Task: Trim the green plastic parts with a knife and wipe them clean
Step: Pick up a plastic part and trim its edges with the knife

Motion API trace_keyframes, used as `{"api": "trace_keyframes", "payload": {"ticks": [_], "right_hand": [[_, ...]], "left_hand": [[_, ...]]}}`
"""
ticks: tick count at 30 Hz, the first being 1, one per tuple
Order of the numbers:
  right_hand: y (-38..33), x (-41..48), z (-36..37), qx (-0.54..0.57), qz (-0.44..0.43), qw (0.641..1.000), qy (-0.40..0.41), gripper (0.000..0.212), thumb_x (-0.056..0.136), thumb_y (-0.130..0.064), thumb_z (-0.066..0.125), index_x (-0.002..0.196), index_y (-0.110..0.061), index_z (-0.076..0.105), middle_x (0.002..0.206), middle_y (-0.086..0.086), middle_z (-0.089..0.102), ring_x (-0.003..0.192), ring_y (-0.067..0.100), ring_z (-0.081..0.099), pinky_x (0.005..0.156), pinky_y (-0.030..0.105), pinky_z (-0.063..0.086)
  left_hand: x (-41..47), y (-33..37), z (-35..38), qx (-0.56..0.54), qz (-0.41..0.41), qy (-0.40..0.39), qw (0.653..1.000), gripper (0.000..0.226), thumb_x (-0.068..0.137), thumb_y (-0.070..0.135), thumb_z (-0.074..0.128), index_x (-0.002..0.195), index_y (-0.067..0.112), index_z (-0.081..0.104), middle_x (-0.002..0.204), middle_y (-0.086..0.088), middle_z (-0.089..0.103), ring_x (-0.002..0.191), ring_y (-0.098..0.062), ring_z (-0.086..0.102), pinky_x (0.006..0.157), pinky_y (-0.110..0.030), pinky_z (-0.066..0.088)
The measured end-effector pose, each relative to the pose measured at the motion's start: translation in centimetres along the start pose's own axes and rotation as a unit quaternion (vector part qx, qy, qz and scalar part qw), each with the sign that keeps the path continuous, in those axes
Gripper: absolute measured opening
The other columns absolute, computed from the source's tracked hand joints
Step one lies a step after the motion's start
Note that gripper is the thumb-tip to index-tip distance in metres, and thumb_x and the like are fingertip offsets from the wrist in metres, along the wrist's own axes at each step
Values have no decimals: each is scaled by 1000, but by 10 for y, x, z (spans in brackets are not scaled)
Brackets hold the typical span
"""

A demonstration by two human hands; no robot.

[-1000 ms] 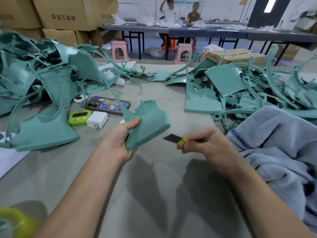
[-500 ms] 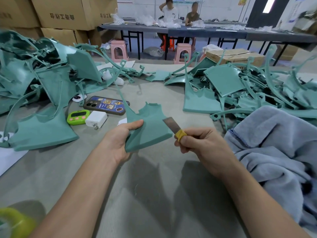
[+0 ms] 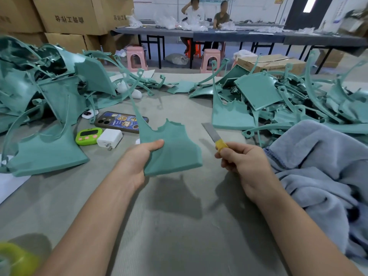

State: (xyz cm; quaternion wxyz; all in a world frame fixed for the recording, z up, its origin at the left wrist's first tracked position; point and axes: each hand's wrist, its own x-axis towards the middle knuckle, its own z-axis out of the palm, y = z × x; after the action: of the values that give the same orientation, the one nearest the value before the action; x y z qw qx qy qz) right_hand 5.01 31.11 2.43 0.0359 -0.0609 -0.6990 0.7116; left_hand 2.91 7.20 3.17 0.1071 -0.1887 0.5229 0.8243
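My left hand grips a green plastic part by its left edge, thumb on top, and holds it above the table with its thin curved arm rising up and to the left. My right hand grips a knife with a yellow-wrapped handle. The bare blade points up and to the left, a short way right of the part and not touching it. A blue-grey cloth lies bunched at the right, beside my right forearm.
Heaps of green parts lie at the left and the right. A phone, a green timer and a white charger sit left of the held part. Cardboard boxes, pink stools and two seated people are beyond the table.
The knife blade has swung up from pointing left to pointing up and left, and has drawn away from the part's right edge. My left hand has tilted the part flatter.
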Motion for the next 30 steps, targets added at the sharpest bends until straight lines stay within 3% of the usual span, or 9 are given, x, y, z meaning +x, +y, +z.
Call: {"api": "trace_keyframes", "payload": {"ticks": [4,7,10,14,16,23,25,27,30], "right_hand": [[-3,-6,5,155,101,978,-101,9,77,-8,73,84,-8,79,92,9,77,81,17,70,74,29,57],[-2,-12,10,126,128,969,-167,11,75,-10,73,80,-11,83,91,8,77,81,16,73,74,30,58],[0,-11,14,136,128,974,-130,12,74,-6,73,78,-11,83,88,8,79,77,14,74,69,27,61],[5,-11,26,251,143,954,-74,17,78,-2,69,71,-10,83,82,7,78,71,13,75,63,27,62],[7,-16,34,286,164,940,-90,14,73,-7,70,78,-7,83,91,11,79,78,17,76,68,32,64],[2,-19,33,258,182,948,-43,27,68,-7,73,93,-1,77,90,12,77,77,20,71,75,33,63],[-1,-16,25,211,137,968,-1,20,76,-7,75,96,-6,79,90,5,78,81,17,69,84,32,60],[-4,-18,21,151,66,986,14,11,87,-7,73,89,-13,82,91,2,79,82,11,67,85,30,54],[-6,-23,23,56,-61,996,12,26,89,-5,73,78,-26,84,79,4,77,70,9,61,70,24,52]], "left_hand": [[-1,-7,7,67,57,6,996,25,88,3,60,108,9,73,104,-14,77,84,-27,76,61,-34,60],[-5,-8,8,89,84,-32,992,41,75,-9,48,111,-1,67,110,-21,74,83,-31,73,65,-35,60],[-11,-5,7,66,72,-116,988,49,69,-15,43,112,-4,64,112,-20,74,95,-31,71,71,-34,62],[-16,3,2,-56,70,-265,960,59,72,4,55,130,-1,59,134,-17,62,117,-31,58,107,-47,45],[-18,-2,5,-42,86,-292,951,67,64,3,66,131,0,58,131,-18,63,115,-32,60,106,-51,45],[1,-18,25,-35,168,32,985,20,87,-4,65,99,10,73,93,-1,79,83,-16,75,69,-28,61],[4,-14,17,97,312,146,934,19,84,1,69,85,18,77,73,18,73,65,-1,67,60,-17,52],[1,-12,8,250,433,165,850,25,84,9,65,99,23,79,61,27,61,54,5,52,53,-8,40],[-3,-18,2,392,504,136,757,52,86,1,61,125,35,70,99,39,66,91,14,62,79,-1,41]]}}
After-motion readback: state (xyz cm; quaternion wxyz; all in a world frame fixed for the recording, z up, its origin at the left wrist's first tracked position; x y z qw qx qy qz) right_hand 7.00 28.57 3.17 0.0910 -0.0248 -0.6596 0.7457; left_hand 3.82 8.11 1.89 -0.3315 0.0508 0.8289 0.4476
